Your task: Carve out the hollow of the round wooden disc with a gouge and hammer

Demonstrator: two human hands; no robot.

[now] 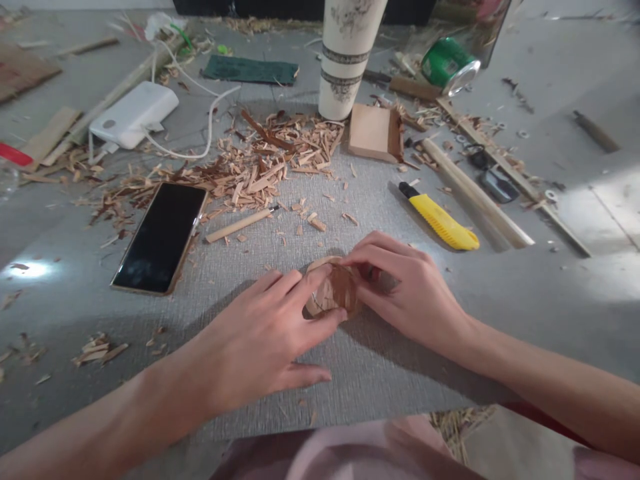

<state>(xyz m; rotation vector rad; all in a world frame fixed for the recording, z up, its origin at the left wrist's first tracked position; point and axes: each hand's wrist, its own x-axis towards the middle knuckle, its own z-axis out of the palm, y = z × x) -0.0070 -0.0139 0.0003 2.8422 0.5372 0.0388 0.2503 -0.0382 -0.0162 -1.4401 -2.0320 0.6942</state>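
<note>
Between my hands, low on the grey tabletop, is a small round piece of wood [333,293] with a pale rim and a darker brown middle. My left hand [280,320] grips its left side, index finger on the top and another finger at the near edge. From the right, my right hand [400,280] pinches the rim with thumb and fingertips. Parts of the piece are hidden under the fingers. A thin wood-handled carving tool [243,225] lies just beyond my left hand. Past my right hand rests a yellow utility knife [440,217].
A black-screened phone [163,237] lies at left, near a white power bank [135,115] with a cable. Wood shavings [270,160] are heaped behind. A tall patterned paper cup [347,60], a square wooden dish [375,133], a green can [450,67] and wooden sticks [480,193] stand or lie further back.
</note>
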